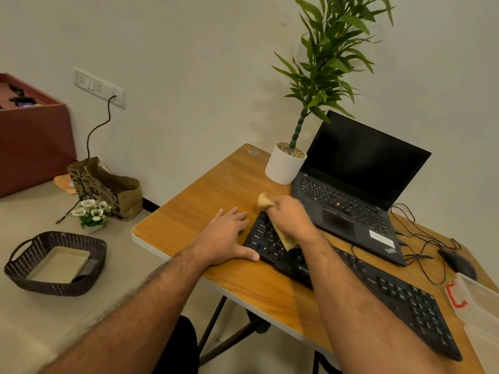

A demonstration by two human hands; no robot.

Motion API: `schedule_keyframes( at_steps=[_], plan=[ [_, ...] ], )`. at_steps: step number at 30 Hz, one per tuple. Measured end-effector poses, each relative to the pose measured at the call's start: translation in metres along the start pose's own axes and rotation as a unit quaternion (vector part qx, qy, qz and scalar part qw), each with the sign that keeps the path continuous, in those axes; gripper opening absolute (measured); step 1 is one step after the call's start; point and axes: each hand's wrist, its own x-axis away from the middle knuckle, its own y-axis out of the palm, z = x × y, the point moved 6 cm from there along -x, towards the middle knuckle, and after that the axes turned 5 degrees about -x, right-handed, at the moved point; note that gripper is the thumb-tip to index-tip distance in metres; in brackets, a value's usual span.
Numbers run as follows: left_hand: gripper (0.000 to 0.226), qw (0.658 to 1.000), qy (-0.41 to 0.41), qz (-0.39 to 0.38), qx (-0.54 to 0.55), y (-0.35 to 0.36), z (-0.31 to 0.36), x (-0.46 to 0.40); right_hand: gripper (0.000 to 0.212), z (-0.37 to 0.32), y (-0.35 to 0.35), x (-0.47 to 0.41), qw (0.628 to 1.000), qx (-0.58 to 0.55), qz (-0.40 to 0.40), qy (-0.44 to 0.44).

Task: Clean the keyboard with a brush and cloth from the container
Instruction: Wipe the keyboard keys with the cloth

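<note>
- Two hands work at the near-left end of the keyboard (359, 287), which lies diagonally on the wooden table (189, 220).
- The left hand (226, 236) lies flat, fingers straight, palm on the table just beside the keyboard's end, thumb touching its near corner — it appears to steady the board.
- The right hand (290, 217) has its fingers curled round a tan cloth (283, 236); one end sticks out above the fist, the other hangs down onto the keys.
- The clear plastic container (478, 300) with a red latch stands at the right edge of the table, just beyond the keyboard's far end. No brush is visible in this view.
- Risk — the loose cloth tail may snag a keycap if dragged hard across the rows.
- Risk — the keyboard may slide toward the table edge if the left hand lifts during a stroke.
- Risk — a wide sweep of the right hand may strike the laptop (351, 201) close behind the keyboard.
- Farther back, a white plant pot (283, 168) stands beside the laptop; a mouse (459, 263) and loose cables (421, 238) lie to the right and may catch a forearm.
- Off the table to the left: a woven basket (16, 271), small flowers (91, 209) and a paper bag (108, 187).
</note>
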Motion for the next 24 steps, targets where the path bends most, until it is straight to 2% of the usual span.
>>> schedule_keyframes(
  at_steps=[2, 6, 14, 18, 24],
  plan=[
    [0.109, 1.000, -0.007, 0.009, 0.006, -0.001, -0.002, 0.000, 0.032, -0.010, 0.014, -0.005, 0.998, 0.040, -0.039, -0.010],
    [0.123, 0.999, -0.015, 0.031, 0.040, -0.002, -0.005, -0.003, 0.025, -0.024, 0.020, 0.003, 0.994, 0.049, -0.076, -0.061],
    [0.141, 0.992, -0.046, 0.043, 0.108, -0.005, -0.004, 0.001, 0.028, -0.033, 0.017, 0.050, 0.987, 0.033, -0.090, -0.132],
    [0.137, 0.990, -0.052, 0.049, 0.118, -0.008, -0.003, 0.005, 0.034, -0.026, 0.010, 0.071, 0.987, 0.001, -0.088, -0.136],
    [0.116, 0.992, -0.034, 0.052, 0.108, -0.011, 0.001, 0.009, 0.039, -0.007, 0.007, 0.097, 0.985, 0.016, -0.110, -0.133]
  ],
)
